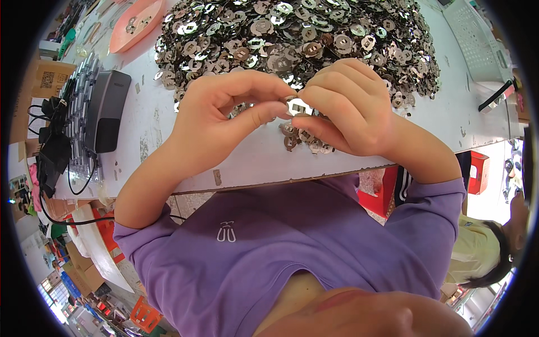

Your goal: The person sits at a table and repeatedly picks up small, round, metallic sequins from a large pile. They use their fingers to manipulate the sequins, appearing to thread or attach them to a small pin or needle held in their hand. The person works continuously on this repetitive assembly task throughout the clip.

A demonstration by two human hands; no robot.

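Between my two hands is a small shiny round metal piece with slots cut in it. My left hand pinches its left side between thumb and fingertips. From the other side, the thumb and curled fingers of my right hand grip it too. Just beyond my hands spreads a large heap of similar flat metal discs. A smaller cluster of the discs lies under my right hand, close to the table's front edge.
A pink tray with a few pieces in it sits at the far left. Left of my arm stands a dark grey box-shaped device with cables beside it. A white perforated basket is at the far right. Another person in a yellow top is at the right.
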